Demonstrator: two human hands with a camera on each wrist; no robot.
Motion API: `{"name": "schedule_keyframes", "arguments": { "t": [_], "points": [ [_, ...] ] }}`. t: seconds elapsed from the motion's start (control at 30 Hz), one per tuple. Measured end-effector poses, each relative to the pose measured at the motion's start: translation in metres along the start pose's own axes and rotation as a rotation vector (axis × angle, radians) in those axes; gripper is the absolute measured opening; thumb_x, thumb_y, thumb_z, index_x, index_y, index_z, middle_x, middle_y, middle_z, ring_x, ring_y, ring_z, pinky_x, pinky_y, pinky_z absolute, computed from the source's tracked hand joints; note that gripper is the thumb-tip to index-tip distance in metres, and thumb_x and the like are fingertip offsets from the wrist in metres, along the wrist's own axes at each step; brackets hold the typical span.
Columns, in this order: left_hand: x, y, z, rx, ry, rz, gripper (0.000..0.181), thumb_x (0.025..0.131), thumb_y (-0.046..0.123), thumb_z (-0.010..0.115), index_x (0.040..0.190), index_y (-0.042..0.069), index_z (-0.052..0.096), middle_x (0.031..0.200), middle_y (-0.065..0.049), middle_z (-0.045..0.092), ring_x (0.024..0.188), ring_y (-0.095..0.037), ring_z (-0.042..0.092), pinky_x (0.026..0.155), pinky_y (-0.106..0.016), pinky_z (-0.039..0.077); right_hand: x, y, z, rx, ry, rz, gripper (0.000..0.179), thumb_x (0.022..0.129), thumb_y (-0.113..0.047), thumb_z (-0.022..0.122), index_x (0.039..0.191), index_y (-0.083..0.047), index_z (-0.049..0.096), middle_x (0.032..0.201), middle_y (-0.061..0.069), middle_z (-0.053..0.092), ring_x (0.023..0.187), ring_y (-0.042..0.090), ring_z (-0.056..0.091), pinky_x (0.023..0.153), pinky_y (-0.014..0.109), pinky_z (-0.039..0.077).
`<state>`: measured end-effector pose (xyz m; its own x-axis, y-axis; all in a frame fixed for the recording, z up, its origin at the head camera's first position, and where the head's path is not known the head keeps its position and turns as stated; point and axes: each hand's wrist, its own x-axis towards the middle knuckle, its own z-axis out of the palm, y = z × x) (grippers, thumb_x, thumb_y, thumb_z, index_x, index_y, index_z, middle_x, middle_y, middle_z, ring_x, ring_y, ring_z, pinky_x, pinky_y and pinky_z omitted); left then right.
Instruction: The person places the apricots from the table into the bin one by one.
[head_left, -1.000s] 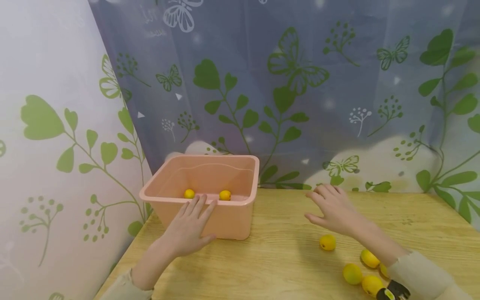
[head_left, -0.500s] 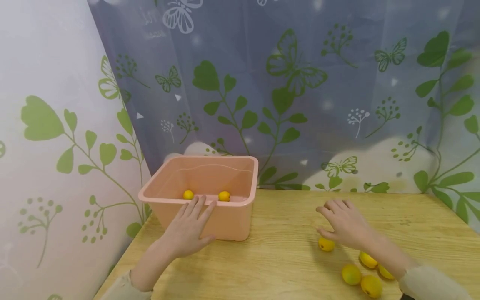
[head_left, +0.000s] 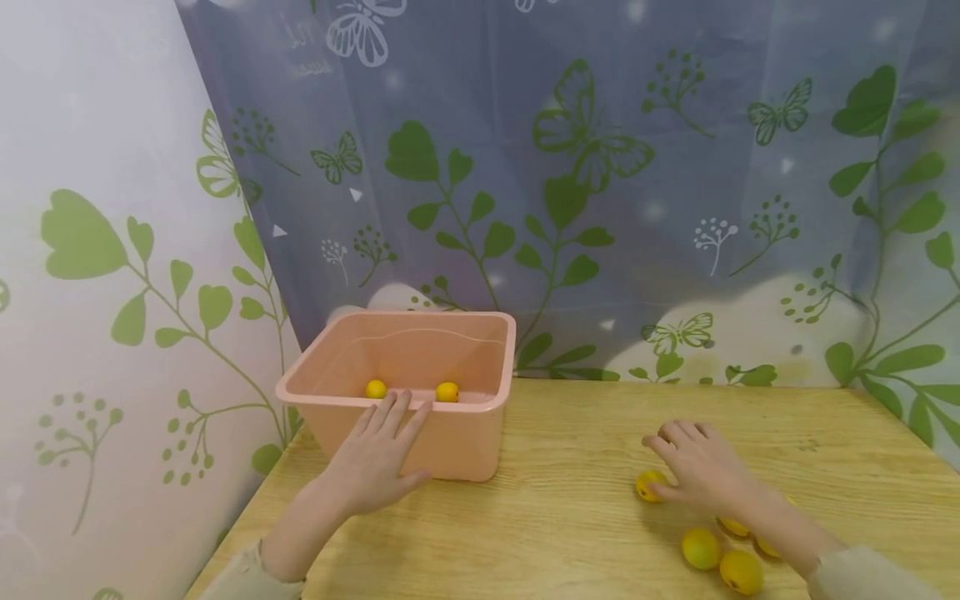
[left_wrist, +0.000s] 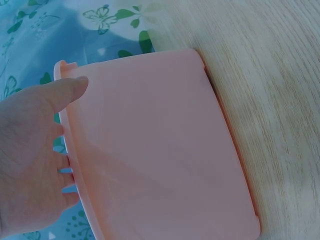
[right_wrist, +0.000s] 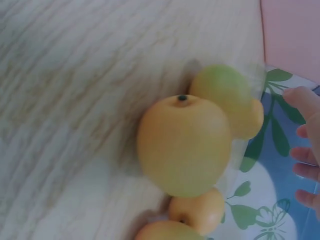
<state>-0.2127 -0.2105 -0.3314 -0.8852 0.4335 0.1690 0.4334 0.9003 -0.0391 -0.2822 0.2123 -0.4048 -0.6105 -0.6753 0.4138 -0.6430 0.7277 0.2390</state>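
A pink plastic tub (head_left: 468,446) stands at the back left of the table, with two yellow lemons inside, one to the left (head_left: 376,389) and one to the right (head_left: 447,392). My left hand (head_left: 375,467) rests at its front rim, fingers straight over the edge; in the left wrist view the thumb (left_wrist: 70,91) lies over the outer wall. Low over the table, my right hand (head_left: 701,467) hovers with loosely bent fingers. Its thumb overlaps a single lemon (head_left: 645,486); the fingers and thumb have not closed around it.
Several more lemons lie near the front right, including a greenish one (head_left: 701,548) and a yellow one (head_left: 741,572); the right forearm partly covers others. A patterned cloth (head_left: 600,208) hangs behind the wooden table (head_left: 555,517).
My right hand has moved right and down toward the single lemon, its thumb now overlapping it. The left hand stays at the tub's rim.
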Motion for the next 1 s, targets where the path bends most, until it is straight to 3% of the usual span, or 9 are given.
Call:
{"name": "schedule_keyframes", "arguments": {
  "t": [0.37,1.0],
  "points": [
    [0.000,-0.001,-0.001,0.005,0.008,-0.002,0.080,0.088,0.044,0.058,0.146,0.002,0.023,0.149,-0.027,0.015,0.137,-0.041,0.011,0.110,-0.053,0.013,-0.007,0.001,0.011,0.044,-0.187,0.044,0.058,0.069,-0.047,0.076,0.109,-0.008,0.062,0.089,0.000,0.049,0.090,0.025,0.050,0.076,0.047,0.043],
    [0.001,-0.002,0.000,0.010,0.006,0.009,0.080,0.088,0.044,0.057,0.146,0.002,0.023,0.149,-0.027,0.016,0.137,-0.042,0.013,0.109,-0.053,0.014,-0.011,0.005,0.030,0.038,-0.193,-0.025,0.045,0.067,-0.044,0.077,0.094,-0.011,0.060,0.088,0.003,0.050,0.084,0.025,0.048,0.072,0.048,0.046]
  ]
}}
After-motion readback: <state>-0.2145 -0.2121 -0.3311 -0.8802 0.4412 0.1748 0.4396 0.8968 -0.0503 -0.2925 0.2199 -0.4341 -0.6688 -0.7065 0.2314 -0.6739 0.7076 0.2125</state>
